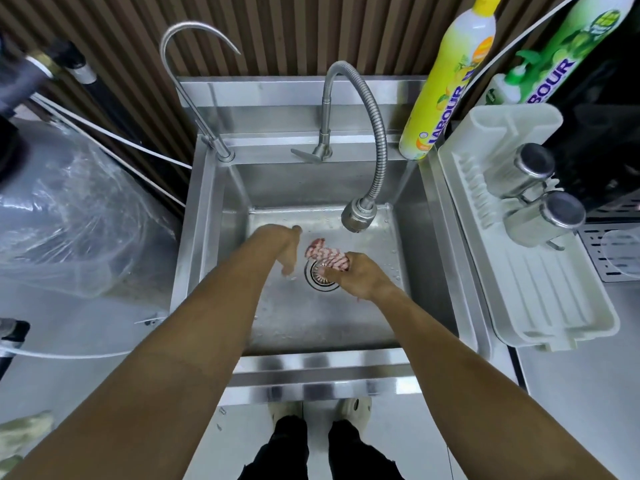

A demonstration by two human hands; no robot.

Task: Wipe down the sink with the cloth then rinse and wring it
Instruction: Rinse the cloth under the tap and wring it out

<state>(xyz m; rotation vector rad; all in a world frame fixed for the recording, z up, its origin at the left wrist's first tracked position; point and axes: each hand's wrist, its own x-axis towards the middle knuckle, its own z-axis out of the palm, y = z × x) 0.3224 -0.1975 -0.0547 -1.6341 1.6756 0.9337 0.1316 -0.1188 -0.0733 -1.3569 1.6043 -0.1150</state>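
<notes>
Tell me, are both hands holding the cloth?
No. Only the right hand grips the twisted cloth over the drain; the left hand hangs beside it with straight fingers, holding nothing.

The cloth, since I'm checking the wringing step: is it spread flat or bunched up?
Bunched up. The cloth is twisted into a short roll over the drain, gripped at one end by the right hand.

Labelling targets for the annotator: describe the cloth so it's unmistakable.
Start at the steel sink in the middle and look into its basin, just above the round drain. The cloth is the twisted pink-and-white patterned bundle gripped by the right hand, the only coloured soft thing among bare metal.
</notes>
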